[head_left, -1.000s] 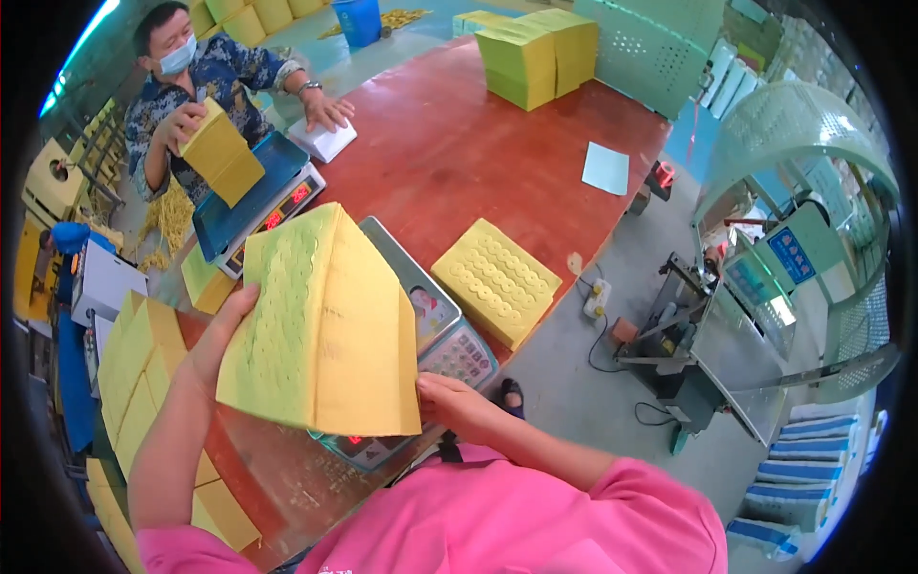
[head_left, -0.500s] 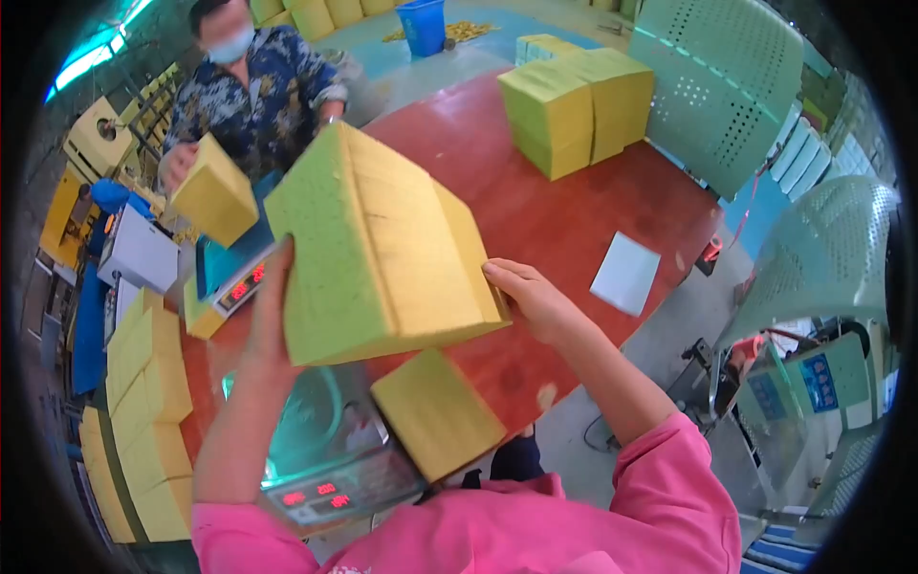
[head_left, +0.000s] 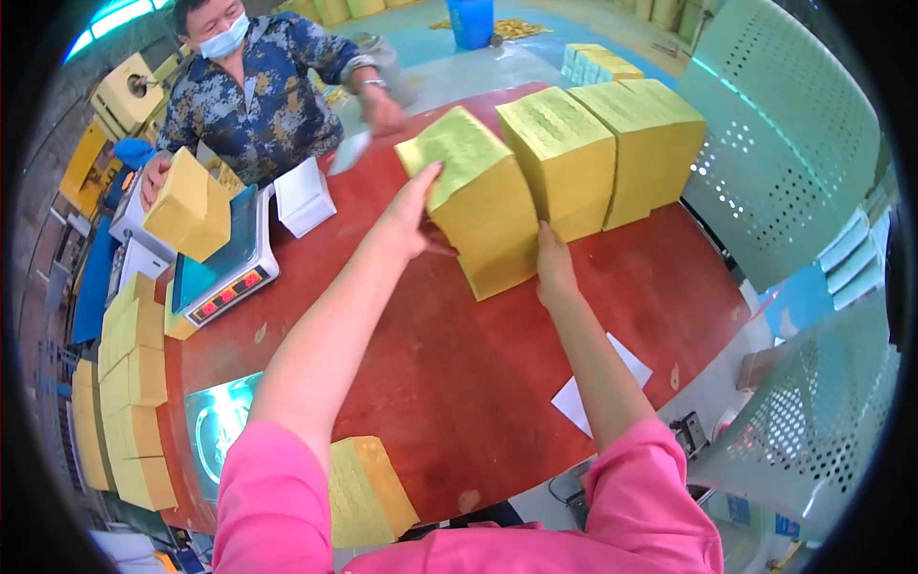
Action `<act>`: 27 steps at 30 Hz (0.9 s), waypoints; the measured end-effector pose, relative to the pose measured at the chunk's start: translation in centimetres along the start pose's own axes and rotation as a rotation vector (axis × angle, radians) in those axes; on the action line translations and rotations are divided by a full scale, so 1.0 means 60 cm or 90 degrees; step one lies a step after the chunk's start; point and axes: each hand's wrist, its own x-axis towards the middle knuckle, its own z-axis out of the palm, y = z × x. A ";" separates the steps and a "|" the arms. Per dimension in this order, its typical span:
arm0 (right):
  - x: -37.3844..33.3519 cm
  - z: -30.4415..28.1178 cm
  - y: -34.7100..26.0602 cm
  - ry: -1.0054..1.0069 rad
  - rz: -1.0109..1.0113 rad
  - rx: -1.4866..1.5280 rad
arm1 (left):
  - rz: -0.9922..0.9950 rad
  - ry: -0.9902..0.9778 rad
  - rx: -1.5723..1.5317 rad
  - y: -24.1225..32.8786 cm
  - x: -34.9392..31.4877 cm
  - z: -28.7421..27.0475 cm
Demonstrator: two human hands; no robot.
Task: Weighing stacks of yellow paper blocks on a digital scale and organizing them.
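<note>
Between my two hands is a tall stack of yellow paper (head_left: 490, 225), slightly tilted, its rough yellow-green top facing up. My left hand (head_left: 413, 212) presses on its left side with fingers bent. My right hand (head_left: 555, 266) grips its lower right edge; part of the fingers is hidden behind it. Just right of the held stack stands another yellow paper stack (head_left: 566, 172), and beyond it a further yellow block (head_left: 645, 153) stands close alongside. Whether the held stack's base rests on the red table (head_left: 449, 383) I cannot tell.
Across the table a person (head_left: 263, 96) steadies a yellow stack (head_left: 191, 206) on a digital scale (head_left: 228, 292). A white stack (head_left: 304, 198) stands beside it. A second scale (head_left: 222, 421) and a yellow stack (head_left: 368, 488) lie near me. A perforated chair (head_left: 775, 124) borders the right side.
My hands have carried the yellow stack away from me and turned it, bringing it beside the row of stacks. The other person's free hand now shows, with a blurred white sheet near it.
</note>
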 end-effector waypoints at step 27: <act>-0.442 0.175 -0.065 -0.351 -0.154 -0.107 | 0.365 0.284 0.606 -0.008 -0.475 -0.410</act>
